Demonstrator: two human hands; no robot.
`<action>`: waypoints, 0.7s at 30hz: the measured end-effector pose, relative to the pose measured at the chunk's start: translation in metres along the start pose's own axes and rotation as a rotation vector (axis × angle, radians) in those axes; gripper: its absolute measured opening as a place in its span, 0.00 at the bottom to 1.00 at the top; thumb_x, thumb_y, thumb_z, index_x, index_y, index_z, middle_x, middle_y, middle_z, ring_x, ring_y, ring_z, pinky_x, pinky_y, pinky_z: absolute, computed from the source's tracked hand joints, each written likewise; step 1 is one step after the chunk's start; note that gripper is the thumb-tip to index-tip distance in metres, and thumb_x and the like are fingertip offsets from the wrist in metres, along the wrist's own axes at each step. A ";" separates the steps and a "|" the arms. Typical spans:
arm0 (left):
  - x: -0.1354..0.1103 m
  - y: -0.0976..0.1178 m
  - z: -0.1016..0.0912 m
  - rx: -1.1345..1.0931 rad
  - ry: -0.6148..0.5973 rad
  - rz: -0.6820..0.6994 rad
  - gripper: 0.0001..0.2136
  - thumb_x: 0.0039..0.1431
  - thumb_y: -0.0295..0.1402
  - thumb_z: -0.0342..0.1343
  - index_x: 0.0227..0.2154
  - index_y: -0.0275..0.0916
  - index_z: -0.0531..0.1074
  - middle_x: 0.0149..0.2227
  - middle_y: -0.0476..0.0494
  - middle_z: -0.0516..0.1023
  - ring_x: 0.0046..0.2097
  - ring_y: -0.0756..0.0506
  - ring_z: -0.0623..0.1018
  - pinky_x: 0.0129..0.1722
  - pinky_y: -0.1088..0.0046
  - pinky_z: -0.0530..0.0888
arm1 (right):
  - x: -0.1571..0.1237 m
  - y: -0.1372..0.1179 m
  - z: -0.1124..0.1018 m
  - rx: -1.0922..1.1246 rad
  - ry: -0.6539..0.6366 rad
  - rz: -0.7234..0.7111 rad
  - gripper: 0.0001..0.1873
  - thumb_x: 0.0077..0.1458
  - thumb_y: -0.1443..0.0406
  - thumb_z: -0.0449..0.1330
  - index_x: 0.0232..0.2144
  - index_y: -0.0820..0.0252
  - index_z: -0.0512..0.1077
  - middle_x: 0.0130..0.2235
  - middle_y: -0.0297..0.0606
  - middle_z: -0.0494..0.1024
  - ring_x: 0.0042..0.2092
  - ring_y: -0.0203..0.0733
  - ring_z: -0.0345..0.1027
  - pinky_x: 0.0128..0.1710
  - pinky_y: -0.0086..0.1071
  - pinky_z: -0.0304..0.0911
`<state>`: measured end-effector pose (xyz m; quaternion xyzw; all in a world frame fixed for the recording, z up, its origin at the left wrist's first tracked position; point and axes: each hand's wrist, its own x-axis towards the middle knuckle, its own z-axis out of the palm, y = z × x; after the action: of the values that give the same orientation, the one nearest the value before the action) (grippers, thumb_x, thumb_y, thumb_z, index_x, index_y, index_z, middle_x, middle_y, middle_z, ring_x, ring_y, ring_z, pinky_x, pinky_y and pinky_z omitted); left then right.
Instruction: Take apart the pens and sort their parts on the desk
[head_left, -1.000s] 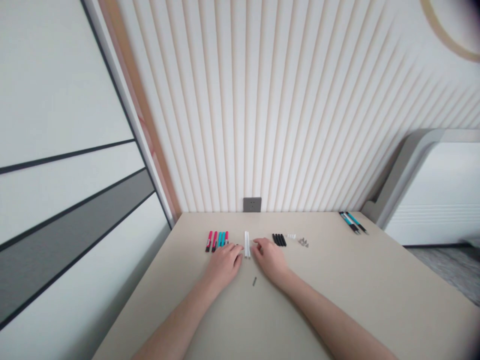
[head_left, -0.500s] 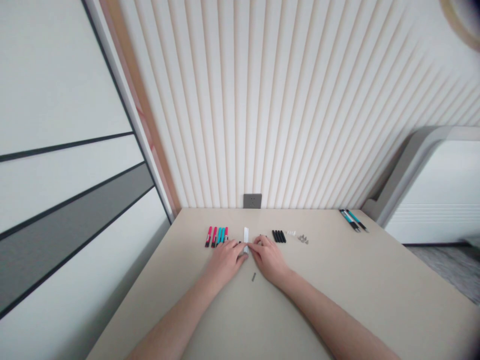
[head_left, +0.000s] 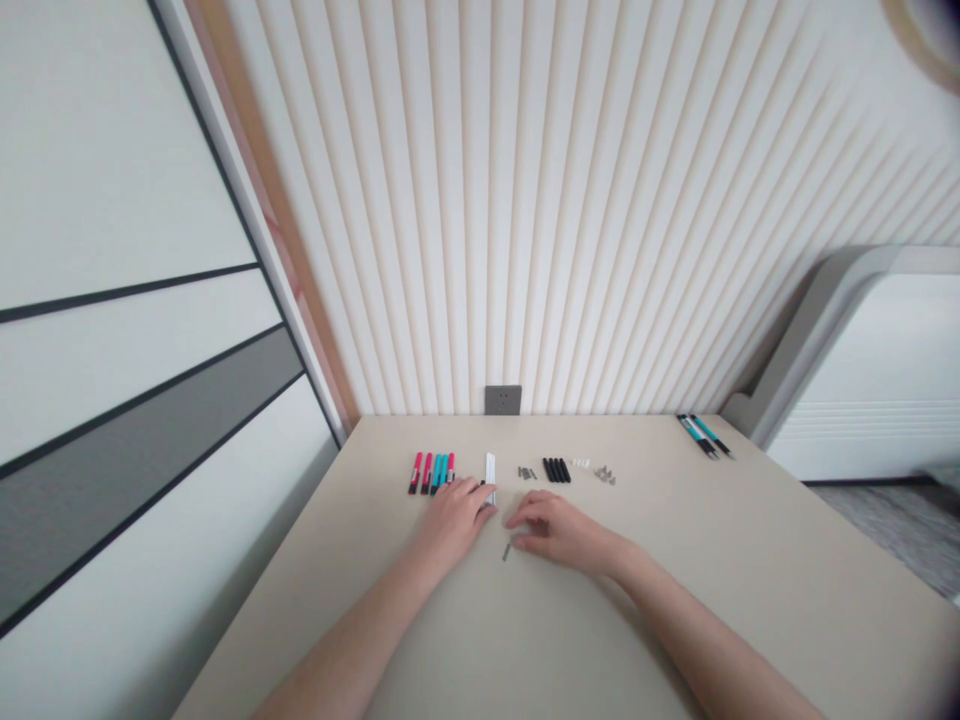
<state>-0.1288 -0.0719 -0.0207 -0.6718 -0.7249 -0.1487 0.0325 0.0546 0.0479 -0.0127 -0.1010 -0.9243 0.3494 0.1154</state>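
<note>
White sticks (head_left: 490,467): they lie side by side, pointing away from you, your left fingers covering their near part – perhaps to keep the bundle even.
Left hand (head_left: 454,508): it rests on the table (head_left: 480,640), fingertips over the white sticks; whether you pinch them or merely steady them, I cannot tell.
Right hand (head_left: 559,530): it hangs just right of the white sticks with thumb and fingers parted, and no object shows between them.
Loose gray piece (head_left: 506,552): it lies nearer you than the white sticks, just beside your right thumb; contact is too small to judge. It sits apart from the other parts, so it looks like a stray.
Pink and teal tubes (head_left: 427,474): you have these in a row left of the white sticks, apparently grouped by kind.
Gray bits (head_left: 527,473): a little cluster right of the white sticks, before the black sleeves (head_left: 556,470), which lie close and parallel.
White bits and gray cones: farther right of the white sticks – white bits (head_left: 581,463) first, then gray cones (head_left: 604,476) – likely parted so the kinds don't mix.
Pens (head_left: 709,434): well right of the white sticks, perhaps set aside to leave you working room.
</note>
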 end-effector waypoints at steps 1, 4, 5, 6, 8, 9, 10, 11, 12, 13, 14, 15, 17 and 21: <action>0.000 0.000 0.001 -0.004 0.004 0.008 0.11 0.65 0.33 0.53 0.48 0.43 0.73 0.41 0.44 0.76 0.46 0.42 0.75 0.46 0.66 0.70 | -0.002 -0.002 -0.002 0.003 -0.019 -0.016 0.12 0.55 0.64 0.62 0.43 0.53 0.78 0.41 0.37 0.77 0.42 0.39 0.70 0.46 0.31 0.63; 0.001 0.000 0.004 -0.015 0.021 0.027 0.10 0.65 0.32 0.53 0.48 0.43 0.72 0.41 0.44 0.76 0.45 0.43 0.75 0.46 0.65 0.70 | -0.003 -0.005 0.001 -0.030 -0.029 -0.030 0.11 0.54 0.64 0.63 0.41 0.49 0.79 0.42 0.35 0.77 0.45 0.40 0.70 0.51 0.32 0.61; 0.001 0.000 0.005 -0.020 0.029 0.034 0.10 0.65 0.32 0.53 0.48 0.43 0.72 0.41 0.44 0.76 0.45 0.43 0.75 0.47 0.64 0.70 | -0.002 -0.005 0.003 -0.038 -0.033 -0.027 0.10 0.55 0.64 0.63 0.40 0.49 0.79 0.42 0.34 0.77 0.45 0.40 0.70 0.51 0.32 0.60; 0.002 0.000 0.006 -0.025 0.036 0.043 0.10 0.65 0.32 0.52 0.48 0.43 0.72 0.41 0.45 0.76 0.45 0.43 0.75 0.47 0.64 0.70 | -0.001 -0.006 0.005 -0.042 -0.040 -0.025 0.09 0.55 0.64 0.63 0.39 0.49 0.80 0.41 0.34 0.77 0.45 0.39 0.70 0.51 0.32 0.60; 0.002 0.000 0.008 -0.031 0.046 0.059 0.10 0.65 0.32 0.52 0.48 0.44 0.71 0.41 0.45 0.76 0.46 0.43 0.75 0.49 0.63 0.69 | 0.000 -0.007 0.008 -0.039 -0.047 -0.024 0.08 0.57 0.64 0.61 0.37 0.49 0.80 0.40 0.34 0.77 0.44 0.39 0.71 0.51 0.32 0.60; 0.002 0.000 0.008 -0.030 0.046 0.063 0.10 0.65 0.32 0.52 0.48 0.44 0.71 0.41 0.45 0.76 0.46 0.43 0.75 0.49 0.63 0.69 | 0.000 -0.007 0.009 -0.037 -0.049 -0.026 0.07 0.57 0.64 0.61 0.36 0.50 0.80 0.40 0.34 0.78 0.43 0.38 0.71 0.50 0.31 0.61; 0.003 0.000 0.008 -0.026 0.044 0.064 0.10 0.65 0.32 0.53 0.48 0.43 0.71 0.41 0.45 0.76 0.46 0.43 0.75 0.49 0.63 0.69 | 0.000 -0.007 0.009 -0.035 -0.048 -0.030 0.08 0.58 0.64 0.60 0.35 0.51 0.80 0.40 0.34 0.78 0.42 0.37 0.71 0.49 0.30 0.62; 0.003 0.000 0.008 -0.023 0.040 0.061 0.10 0.65 0.31 0.53 0.48 0.43 0.71 0.42 0.45 0.76 0.46 0.43 0.75 0.49 0.63 0.69 | 0.001 -0.006 0.009 -0.036 -0.043 -0.035 0.08 0.58 0.65 0.59 0.34 0.52 0.80 0.39 0.34 0.78 0.41 0.37 0.71 0.47 0.30 0.62; 0.003 0.001 0.007 -0.020 0.034 0.057 0.11 0.65 0.31 0.53 0.48 0.43 0.71 0.42 0.45 0.76 0.46 0.42 0.75 0.49 0.63 0.69 | 0.001 -0.005 0.008 -0.045 -0.027 -0.037 0.08 0.58 0.65 0.59 0.34 0.53 0.79 0.38 0.34 0.78 0.40 0.37 0.71 0.46 0.29 0.62; 0.003 0.001 0.007 -0.018 0.029 0.052 0.11 0.65 0.31 0.53 0.48 0.43 0.71 0.42 0.44 0.76 0.46 0.42 0.75 0.49 0.63 0.69 | 0.002 -0.003 0.007 -0.065 0.004 -0.029 0.09 0.59 0.66 0.58 0.34 0.54 0.79 0.37 0.34 0.78 0.40 0.37 0.71 0.45 0.28 0.62; 0.003 0.001 0.006 -0.019 0.026 0.049 0.11 0.65 0.31 0.53 0.49 0.42 0.71 0.42 0.44 0.76 0.46 0.42 0.75 0.49 0.63 0.70 | 0.003 0.000 0.006 -0.096 0.053 -0.009 0.09 0.59 0.66 0.57 0.34 0.55 0.78 0.36 0.35 0.78 0.40 0.37 0.71 0.44 0.28 0.62; 0.003 0.001 0.005 -0.020 0.025 0.047 0.11 0.65 0.32 0.53 0.49 0.42 0.71 0.42 0.44 0.76 0.46 0.42 0.75 0.48 0.64 0.70 | 0.004 0.005 0.004 -0.138 0.119 0.025 0.09 0.60 0.67 0.56 0.34 0.56 0.78 0.36 0.35 0.78 0.40 0.38 0.71 0.44 0.29 0.62; 0.002 0.000 0.005 -0.025 0.033 0.045 0.11 0.65 0.32 0.53 0.49 0.41 0.71 0.42 0.44 0.76 0.46 0.43 0.75 0.48 0.64 0.70 | 0.006 0.015 -0.001 -0.242 0.267 0.126 0.10 0.61 0.67 0.55 0.36 0.57 0.77 0.36 0.37 0.79 0.41 0.40 0.70 0.44 0.30 0.61; -0.001 -0.001 0.005 -0.031 0.055 0.030 0.12 0.66 0.32 0.51 0.50 0.41 0.70 0.42 0.44 0.76 0.46 0.43 0.75 0.46 0.64 0.70 | 0.011 0.033 -0.008 -0.431 0.418 0.310 0.11 0.63 0.64 0.53 0.39 0.57 0.77 0.40 0.39 0.80 0.44 0.42 0.70 0.47 0.34 0.58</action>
<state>-0.1291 -0.0716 -0.0256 -0.6788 -0.7111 -0.1779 0.0445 0.0501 0.0800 -0.0269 -0.3319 -0.9070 0.1310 0.2239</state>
